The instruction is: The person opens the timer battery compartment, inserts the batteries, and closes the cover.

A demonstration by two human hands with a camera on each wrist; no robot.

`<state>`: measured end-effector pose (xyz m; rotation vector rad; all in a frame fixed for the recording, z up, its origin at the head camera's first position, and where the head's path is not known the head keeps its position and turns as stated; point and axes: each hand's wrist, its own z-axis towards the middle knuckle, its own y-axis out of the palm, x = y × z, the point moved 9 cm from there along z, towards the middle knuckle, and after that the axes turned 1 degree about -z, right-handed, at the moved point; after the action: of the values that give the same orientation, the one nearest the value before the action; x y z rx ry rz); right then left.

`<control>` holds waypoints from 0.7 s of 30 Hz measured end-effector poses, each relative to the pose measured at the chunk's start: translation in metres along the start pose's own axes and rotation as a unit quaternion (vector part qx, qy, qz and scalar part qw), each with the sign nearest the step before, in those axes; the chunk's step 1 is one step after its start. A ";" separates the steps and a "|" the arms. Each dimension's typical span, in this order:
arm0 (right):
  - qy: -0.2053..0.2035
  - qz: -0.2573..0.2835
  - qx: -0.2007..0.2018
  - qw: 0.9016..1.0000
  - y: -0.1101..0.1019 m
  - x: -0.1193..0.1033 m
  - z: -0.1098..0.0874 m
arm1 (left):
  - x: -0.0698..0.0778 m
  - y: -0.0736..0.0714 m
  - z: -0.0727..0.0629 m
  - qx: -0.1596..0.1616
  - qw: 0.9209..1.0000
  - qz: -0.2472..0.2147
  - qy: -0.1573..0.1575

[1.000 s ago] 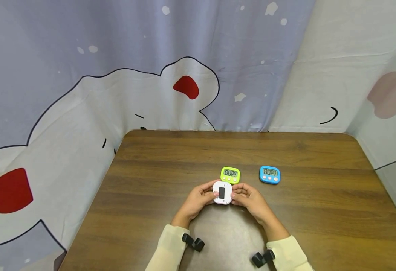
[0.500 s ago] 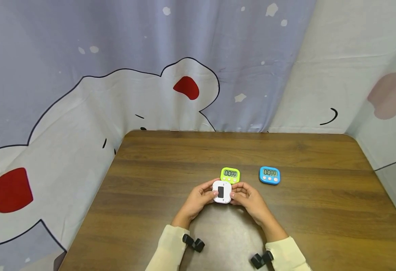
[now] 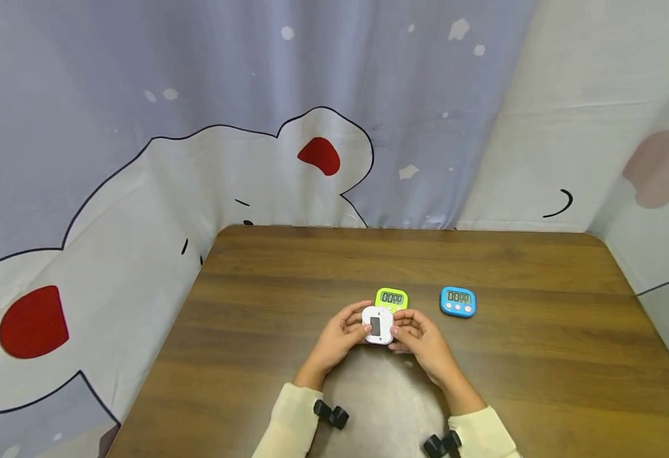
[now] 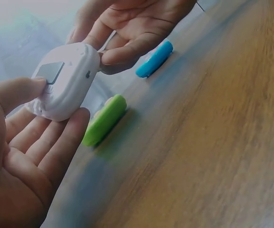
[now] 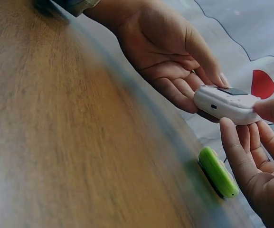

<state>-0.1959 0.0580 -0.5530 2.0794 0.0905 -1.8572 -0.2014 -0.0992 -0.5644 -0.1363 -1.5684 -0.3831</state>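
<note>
Both hands hold a white digital timer [image 3: 384, 318] above the table, its back with a dark rectangular patch [image 4: 49, 72] facing up. My left hand [image 3: 337, 340] grips its left side, thumb on the patch and the other fingers underneath. At the opposite side my right hand [image 3: 426, 346] pinches the edge between thumb and fingers. A small slot shows in the white side wall in both wrist views. Just beyond, a green timer [image 3: 392, 296] lies on the table, reading 00:00, its lower part overlapped by the white one. Further right lies a blue timer [image 3: 457, 301], also at 00:00.
The brown wooden table [image 3: 540, 356] reaches back to a patterned curtain [image 3: 426, 95], which also hangs along the left and right sides. Black wrist cameras [image 3: 331, 415] sit on both pale sleeves.
The head view has tilted slightly, so the scene sits a little lower. The white timer stays between both hands and covers slightly more of the green timer.
</note>
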 end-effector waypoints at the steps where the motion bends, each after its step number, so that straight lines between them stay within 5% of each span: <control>1: -0.002 -0.002 0.003 1.000 -0.001 -0.001 0.000 | 0.001 0.001 0.000 0.002 1.000 -0.001 0.004; 21: -0.075 -0.135 0.045 0.987 -0.002 -0.018 -0.001 | 0.007 0.003 0.001 0.028 0.998 -0.022 0.045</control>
<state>-0.1979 0.0640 -0.5357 2.0612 0.2688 -2.2103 -0.2014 -0.0977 -0.5574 -0.0411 -1.4928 -0.3738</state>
